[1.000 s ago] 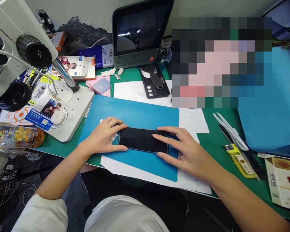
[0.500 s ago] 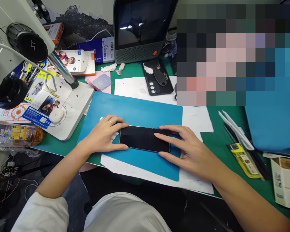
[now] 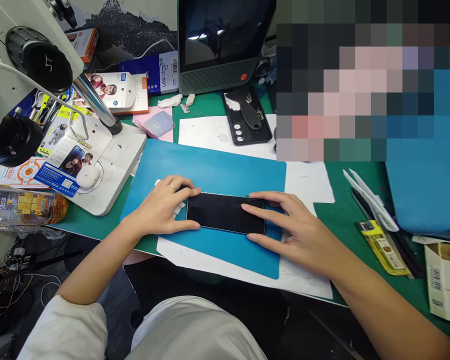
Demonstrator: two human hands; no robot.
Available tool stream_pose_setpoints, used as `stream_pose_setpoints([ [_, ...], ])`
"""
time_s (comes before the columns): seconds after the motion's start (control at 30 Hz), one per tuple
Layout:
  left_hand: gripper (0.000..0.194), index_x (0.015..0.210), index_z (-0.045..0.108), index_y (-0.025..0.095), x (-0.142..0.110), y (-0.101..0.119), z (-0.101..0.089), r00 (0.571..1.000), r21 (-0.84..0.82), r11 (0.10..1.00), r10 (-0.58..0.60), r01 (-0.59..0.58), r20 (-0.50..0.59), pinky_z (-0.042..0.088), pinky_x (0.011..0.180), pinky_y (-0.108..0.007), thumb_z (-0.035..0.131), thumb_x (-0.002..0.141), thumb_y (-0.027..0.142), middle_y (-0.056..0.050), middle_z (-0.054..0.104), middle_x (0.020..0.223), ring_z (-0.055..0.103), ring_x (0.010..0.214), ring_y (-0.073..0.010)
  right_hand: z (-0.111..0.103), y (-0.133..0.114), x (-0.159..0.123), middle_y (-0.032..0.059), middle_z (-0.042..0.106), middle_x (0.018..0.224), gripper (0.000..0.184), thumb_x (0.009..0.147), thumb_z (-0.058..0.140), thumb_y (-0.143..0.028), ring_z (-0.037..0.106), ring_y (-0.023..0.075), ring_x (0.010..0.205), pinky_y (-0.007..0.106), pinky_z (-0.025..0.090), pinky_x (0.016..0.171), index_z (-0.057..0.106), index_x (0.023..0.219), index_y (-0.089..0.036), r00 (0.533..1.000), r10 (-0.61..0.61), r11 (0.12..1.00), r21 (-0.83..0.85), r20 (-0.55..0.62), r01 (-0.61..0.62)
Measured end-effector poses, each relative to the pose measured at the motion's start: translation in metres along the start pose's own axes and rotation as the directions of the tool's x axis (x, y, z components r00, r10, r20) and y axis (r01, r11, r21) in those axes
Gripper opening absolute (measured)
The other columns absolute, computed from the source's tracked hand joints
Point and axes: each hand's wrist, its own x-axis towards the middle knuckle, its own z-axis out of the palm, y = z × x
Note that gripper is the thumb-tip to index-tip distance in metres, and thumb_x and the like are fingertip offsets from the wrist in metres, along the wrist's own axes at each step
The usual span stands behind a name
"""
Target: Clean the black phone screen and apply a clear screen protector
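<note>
A smartphone with a dark screen lies face up on a blue mat, its long side running left to right. My left hand grips its left end, thumb at the lower edge and fingertips at the upper one; a ring is on one finger. At the right end, my right hand holds the phone between thumb and fingers on opposite edges, with one fingertip resting on the glass. Small white scraps stick out beside my left hand.
To the left stands a microscope on a white base. A monitor is at the back, with a black phone case before it. A plastic bottle lies at the left edge. Tweezers and a yellow package lie right.
Both hands keep their grip on the smartphone, which stays in place on the mat. Only the camera view has shifted slightly.
</note>
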Motion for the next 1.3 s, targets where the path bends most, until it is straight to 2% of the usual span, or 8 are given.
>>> stream_pose_setpoints([
  [0.2, 0.067, 0.140, 0.062, 0.023, 0.0006, 0.0018, -0.0018, 1.000, -0.011, 1.000, -0.017, 0.017, 0.014, 0.045, 0.109, -0.054, 0.074, 0.091, 0.066, -0.016, 0.061, 0.138, 0.054, 0.129, -0.0371, 0.0012, 0.0017, -0.0017, 0.0066, 0.057, 0.151, 0.049, 0.102, 0.065, -0.044, 0.058, 0.0338, 0.135, 0.046, 0.064, 0.095, 0.059, 0.150, -0.044, 1.000, 0.019, 1.000, 0.019, 0.018, -0.019],
  [0.53, 0.068, 0.141, 0.061, 0.021, -0.0001, -0.0003, -0.0003, 1.000, -0.013, 1.000, -0.013, 0.013, 0.011, 0.043, 0.112, -0.055, 0.078, 0.089, 0.062, -0.015, 0.061, 0.138, 0.053, 0.131, -0.0360, -0.0028, -0.0018, -0.0032, 0.0069, 0.056, 0.154, 0.047, 0.101, 0.064, -0.048, 0.057, 0.0364, 0.137, 0.034, 0.065, 0.061, 0.060, 0.148, -0.045, 0.994, 0.089, 0.994, 0.055, 0.059, -0.093],
  [0.63, 0.068, 0.141, 0.062, 0.021, -0.0002, -0.0006, -0.0002, 1.000, -0.013, 1.000, -0.008, 0.008, 0.005, 0.042, 0.113, -0.055, 0.078, 0.089, 0.063, -0.015, 0.061, 0.138, 0.053, 0.131, -0.0361, -0.0044, -0.0022, -0.0021, 0.0068, 0.057, 0.153, 0.049, 0.102, 0.062, -0.048, 0.058, 0.0365, 0.137, 0.043, 0.068, 0.078, 0.058, 0.151, -0.045, 0.994, 0.090, 0.995, 0.039, 0.056, -0.092],
  [0.7, 0.068, 0.141, 0.062, 0.022, 0.0002, -0.0001, -0.0007, 1.000, -0.020, 1.000, -0.010, 0.010, 0.002, 0.043, 0.113, -0.055, 0.078, 0.089, 0.062, -0.015, 0.061, 0.137, 0.053, 0.130, -0.0366, -0.0053, -0.0019, -0.0015, 0.0079, 0.059, 0.151, 0.057, 0.102, 0.062, -0.049, 0.059, 0.0359, 0.136, 0.050, 0.064, 0.096, 0.050, 0.157, -0.043, 0.996, 0.077, 0.996, 0.031, 0.043, -0.079],
  [0.77, 0.067, 0.141, 0.063, 0.023, 0.0008, 0.0005, -0.0014, 1.000, -0.021, 1.000, -0.011, 0.011, 0.007, 0.043, 0.113, -0.056, 0.079, 0.089, 0.061, -0.015, 0.061, 0.137, 0.053, 0.130, -0.0373, -0.0058, -0.0016, -0.0013, 0.0088, 0.061, 0.149, 0.067, 0.101, 0.063, -0.051, 0.061, 0.0351, 0.134, 0.052, 0.059, 0.105, 0.041, 0.163, -0.041, 0.997, 0.074, 0.997, 0.028, 0.029, -0.075],
  [0.9, 0.066, 0.141, 0.062, 0.024, 0.0017, 0.0011, -0.0027, 0.999, -0.002, 0.999, -0.035, 0.035, 0.028, 0.042, 0.113, -0.057, 0.078, 0.089, 0.062, -0.015, 0.060, 0.139, 0.052, 0.132, -0.0376, -0.0057, -0.0020, -0.0013, 0.0091, 0.062, 0.148, 0.072, 0.100, 0.065, -0.051, 0.061, 0.0343, 0.134, 0.050, 0.058, 0.106, 0.036, 0.165, -0.039, 0.996, 0.085, 0.996, 0.026, 0.018, -0.085],
  [1.1, 0.068, 0.142, 0.061, 0.024, 0.0025, 0.0002, -0.0037, 0.999, 0.023, 0.999, -0.038, 0.037, 0.030, 0.041, 0.114, -0.058, 0.077, 0.089, 0.063, -0.015, 0.060, 0.140, 0.052, 0.132, -0.0378, -0.0060, -0.0046, 0.0009, 0.0085, 0.064, 0.146, 0.071, 0.100, 0.065, -0.051, 0.062, 0.0348, 0.134, 0.054, 0.055, 0.109, 0.038, 0.164, -0.039, 0.997, 0.082, 0.996, 0.030, -0.012, -0.081],
  [1.3, 0.067, 0.143, 0.061, 0.024, 0.0034, 0.0000, -0.0053, 0.999, 0.046, 0.998, -0.037, 0.035, 0.033, 0.041, 0.113, -0.056, 0.078, 0.089, 0.061, -0.014, 0.060, 0.140, 0.052, 0.132, -0.0374, -0.0073, -0.0065, 0.0027, 0.0085, 0.067, 0.144, 0.070, 0.100, 0.067, -0.046, 0.063, 0.0335, 0.132, 0.051, 0.056, 0.108, 0.039, 0.163, -0.038, 0.998, 0.056, 0.998, 0.041, -0.031, -0.054],
])
